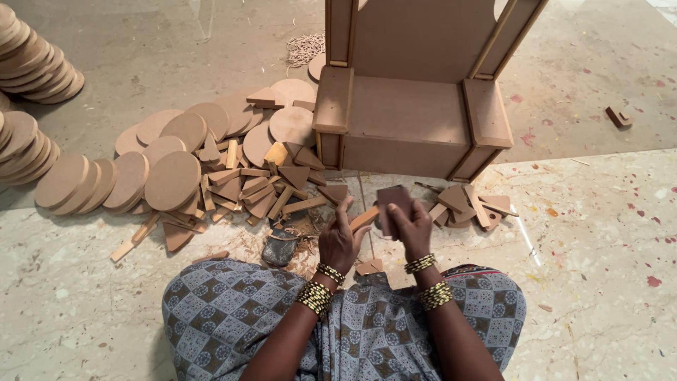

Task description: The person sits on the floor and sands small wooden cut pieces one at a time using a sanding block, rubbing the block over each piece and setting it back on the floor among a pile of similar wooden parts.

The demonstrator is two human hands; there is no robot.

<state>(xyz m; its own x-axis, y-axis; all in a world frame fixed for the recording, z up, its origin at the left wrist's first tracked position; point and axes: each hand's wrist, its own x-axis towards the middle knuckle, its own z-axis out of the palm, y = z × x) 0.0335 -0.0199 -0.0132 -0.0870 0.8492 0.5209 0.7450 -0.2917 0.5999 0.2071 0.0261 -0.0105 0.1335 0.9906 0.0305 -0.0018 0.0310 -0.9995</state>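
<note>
A small flat brown fibreboard strip, its long axis slanting up to the right, is pinched in the closed left hand, its upper end touching the dark rectangular sanding block gripped by the right hand, above the lap.

The small brown rectangular fibreboard block in the right hand looks matt and smooth; the tan wooden strip in the left hand has the same dull finish. The large brown fibreboard throne-like frame is unpainted, with flat, even faces. The round tan fibreboard discs and the cut wedge offcuts are matt too. The mottled stone floor is polished, faintly glossy and paint-flecked. The gold metal bangles gleam. The blue-grey patterned cloth garment looks soft.
</note>
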